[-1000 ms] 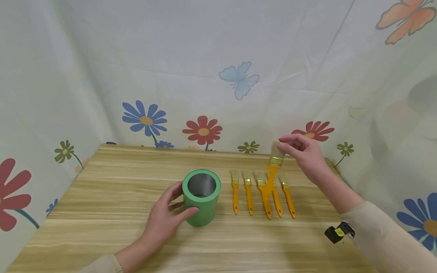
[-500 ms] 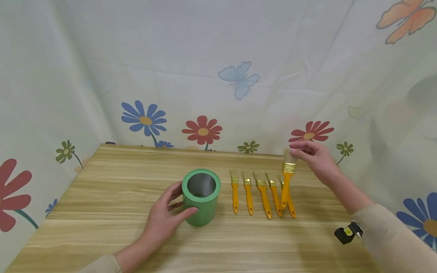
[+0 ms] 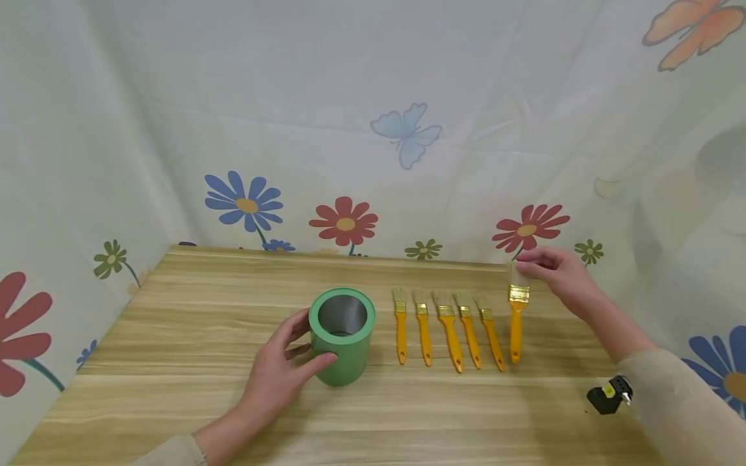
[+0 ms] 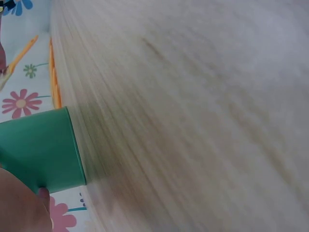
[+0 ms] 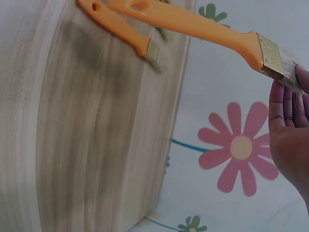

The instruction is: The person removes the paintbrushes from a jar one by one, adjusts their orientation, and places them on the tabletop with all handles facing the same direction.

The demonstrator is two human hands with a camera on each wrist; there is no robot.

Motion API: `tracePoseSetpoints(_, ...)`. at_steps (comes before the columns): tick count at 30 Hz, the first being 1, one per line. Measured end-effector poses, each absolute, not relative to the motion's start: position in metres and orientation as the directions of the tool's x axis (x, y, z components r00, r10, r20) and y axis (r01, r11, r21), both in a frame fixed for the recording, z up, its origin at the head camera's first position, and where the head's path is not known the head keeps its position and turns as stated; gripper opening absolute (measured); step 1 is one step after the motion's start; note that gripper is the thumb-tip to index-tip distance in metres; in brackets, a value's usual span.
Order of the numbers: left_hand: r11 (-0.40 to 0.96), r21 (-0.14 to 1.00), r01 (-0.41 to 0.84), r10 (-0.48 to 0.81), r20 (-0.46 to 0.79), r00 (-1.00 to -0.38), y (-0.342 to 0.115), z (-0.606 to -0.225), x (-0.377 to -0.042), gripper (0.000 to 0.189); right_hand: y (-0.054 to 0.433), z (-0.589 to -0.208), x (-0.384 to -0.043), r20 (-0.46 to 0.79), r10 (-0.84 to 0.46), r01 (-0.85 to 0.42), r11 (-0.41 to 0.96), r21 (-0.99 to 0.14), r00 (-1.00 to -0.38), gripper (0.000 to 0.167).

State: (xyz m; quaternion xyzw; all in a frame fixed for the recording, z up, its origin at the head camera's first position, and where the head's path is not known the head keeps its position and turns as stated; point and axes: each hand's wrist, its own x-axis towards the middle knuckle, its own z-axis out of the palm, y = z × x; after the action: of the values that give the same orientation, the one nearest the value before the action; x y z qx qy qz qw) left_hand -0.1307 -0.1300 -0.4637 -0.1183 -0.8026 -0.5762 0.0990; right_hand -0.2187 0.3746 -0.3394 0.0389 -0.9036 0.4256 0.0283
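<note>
My left hand [image 3: 278, 369] grips the side of a green round can [image 3: 345, 361], thumb in front and fingers behind. The can stands upright, its grey inside showing through the open top. Over at the right, my right hand [image 3: 561, 275] pinches a paintbrush [image 3: 516, 330] by its pale bristles, so the orange handle hangs down. The right wrist view has this paintbrush [image 5: 212, 35] raised off the table, with a brass-coloured ferrule. Several more orange-handled paintbrushes [image 3: 451, 340] lie in a row between the can and the held one, bristles pointing away from me.
The wood-grain table [image 3: 192, 336] ends at a back edge against a pale curtain [image 3: 280, 116] printed with flowers and butterflies. More of the same cloth hangs at both sides. A small black device [image 3: 609, 395] is strapped at my right sleeve.
My right hand has carried the pinched paintbrush rightward, from over the row to just past its right end. The left hand and the can have stayed in place.
</note>
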Motion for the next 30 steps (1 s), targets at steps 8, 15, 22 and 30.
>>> tracePoseSetpoints(8,0.317,0.898,0.305,0.075,0.297,-0.952,-0.132,-0.465,-0.131,0.084,0.388,-0.351,-0.223,0.013,-0.045,-0.040,0.669,-0.742,-0.999,0.048)
tracePoseSetpoints(15,0.319,0.898,0.304,0.077,0.296,-0.952,-0.132,-0.465,-0.132,0.084,0.396,-0.362,-0.230,-0.020,-0.037,-0.011,0.693,-0.721,-0.999,0.049)
tracePoseSetpoints(22,0.318,0.899,0.301,0.072,0.294,-0.953,-0.134,-0.466,-0.131,0.083,0.401,-0.376,-0.240,-0.042,-0.048,-0.005,0.714,-0.700,-0.998,0.048)
tracePoseSetpoints(30,0.304,0.904,0.302,0.082,0.292,-0.953,-0.134,-0.466,-0.132,0.083,0.404,-0.390,-0.247,-0.046,-0.057,-0.011,0.739,-0.674,-0.997,0.043)
